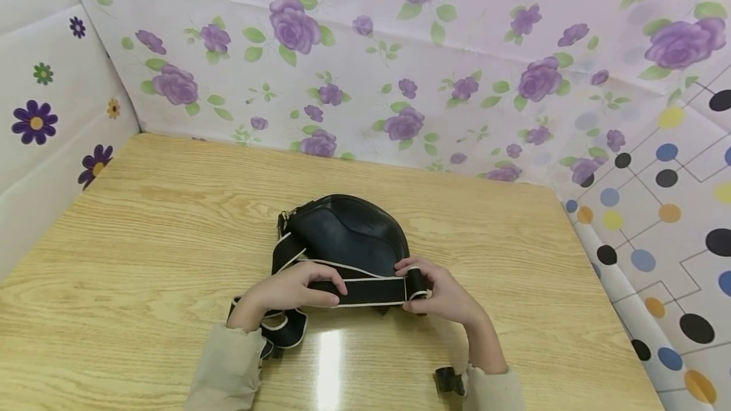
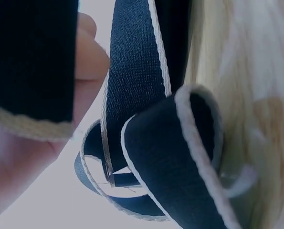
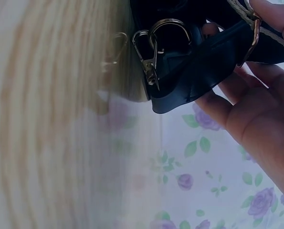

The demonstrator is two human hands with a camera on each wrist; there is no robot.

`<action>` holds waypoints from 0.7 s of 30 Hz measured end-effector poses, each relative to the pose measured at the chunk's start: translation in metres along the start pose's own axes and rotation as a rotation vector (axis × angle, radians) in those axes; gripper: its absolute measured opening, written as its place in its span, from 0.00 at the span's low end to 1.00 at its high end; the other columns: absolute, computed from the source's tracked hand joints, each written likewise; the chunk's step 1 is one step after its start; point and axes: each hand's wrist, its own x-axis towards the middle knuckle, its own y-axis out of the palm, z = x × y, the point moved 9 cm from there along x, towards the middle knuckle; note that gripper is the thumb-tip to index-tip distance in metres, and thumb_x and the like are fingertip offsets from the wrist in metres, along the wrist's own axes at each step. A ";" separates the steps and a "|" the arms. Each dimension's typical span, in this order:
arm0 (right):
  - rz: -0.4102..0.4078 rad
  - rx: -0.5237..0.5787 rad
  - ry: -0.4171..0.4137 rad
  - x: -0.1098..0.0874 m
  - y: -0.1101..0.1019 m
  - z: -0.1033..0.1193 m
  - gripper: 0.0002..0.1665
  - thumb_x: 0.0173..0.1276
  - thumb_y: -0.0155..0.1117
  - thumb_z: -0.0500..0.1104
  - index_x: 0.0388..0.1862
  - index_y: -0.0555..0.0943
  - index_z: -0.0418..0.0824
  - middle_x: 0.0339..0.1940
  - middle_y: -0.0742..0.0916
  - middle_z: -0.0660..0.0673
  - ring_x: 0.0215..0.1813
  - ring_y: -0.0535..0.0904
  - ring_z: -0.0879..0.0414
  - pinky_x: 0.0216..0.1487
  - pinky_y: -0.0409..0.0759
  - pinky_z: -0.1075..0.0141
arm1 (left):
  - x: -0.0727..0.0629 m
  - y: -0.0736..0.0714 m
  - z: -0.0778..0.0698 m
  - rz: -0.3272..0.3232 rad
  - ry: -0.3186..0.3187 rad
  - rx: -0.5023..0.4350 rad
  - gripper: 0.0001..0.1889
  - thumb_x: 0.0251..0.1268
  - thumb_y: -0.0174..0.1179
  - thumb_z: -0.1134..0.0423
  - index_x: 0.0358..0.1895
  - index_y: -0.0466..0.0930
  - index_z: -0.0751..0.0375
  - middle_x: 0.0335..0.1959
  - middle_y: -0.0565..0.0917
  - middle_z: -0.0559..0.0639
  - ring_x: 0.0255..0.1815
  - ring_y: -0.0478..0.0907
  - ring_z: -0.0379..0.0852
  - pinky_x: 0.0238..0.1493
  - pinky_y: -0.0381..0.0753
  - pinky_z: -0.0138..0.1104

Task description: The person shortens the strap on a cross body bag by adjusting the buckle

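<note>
A black handbag [image 1: 348, 233] with a rounded top lies mid-table in the head view. Its wide black strap [image 1: 374, 292], edged in cream, stretches across the front between both hands. My left hand [image 1: 294, 285] pinches the strap between thumb and fingers. At the bag's right end, my right hand [image 1: 445, 290] grips the strap where it folds over by a buckle. The right wrist view shows a gold clasp [image 3: 146, 57] and ring on the bag's end, beside the right-hand fingers [image 3: 213, 106]. Loose strap loops [image 2: 163, 157] hang below the left hand.
The wooden table [image 1: 143, 259] meets a wall covering of purple roses [image 1: 320, 81] at the back. Flowered sheeting [image 1: 46, 119] stands at the left, dotted sheeting [image 1: 674, 240] at the right. A small black piece [image 1: 448, 380] shows beside the right sleeve.
</note>
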 end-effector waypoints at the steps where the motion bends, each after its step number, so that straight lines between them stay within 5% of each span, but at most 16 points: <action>1: 0.002 0.002 0.003 0.000 0.000 0.000 0.23 0.46 0.65 0.23 0.45 0.74 0.27 0.53 0.73 0.31 0.46 0.74 0.50 0.41 0.74 0.67 | 0.000 0.000 0.000 0.001 -0.001 -0.001 0.08 0.60 0.57 0.62 0.41 0.79 0.58 0.34 0.77 0.45 0.23 0.66 0.36 0.31 0.70 0.30; 15: 0.004 0.038 0.054 0.000 0.000 -0.006 0.23 0.47 0.65 0.24 0.46 0.73 0.27 0.54 0.72 0.32 0.44 0.74 0.49 0.39 0.75 0.67 | -0.004 -0.004 0.000 -0.008 0.032 0.012 0.08 0.60 0.58 0.61 0.40 0.79 0.58 0.39 0.79 0.47 0.35 0.72 0.39 0.38 0.73 0.32; 21: 0.001 0.043 0.056 0.001 0.000 -0.007 0.23 0.47 0.65 0.24 0.45 0.73 0.27 0.54 0.72 0.32 0.43 0.74 0.49 0.39 0.75 0.67 | -0.005 -0.005 -0.001 -0.005 0.036 0.014 0.08 0.59 0.58 0.61 0.40 0.79 0.59 0.38 0.79 0.47 0.32 0.70 0.37 0.35 0.72 0.31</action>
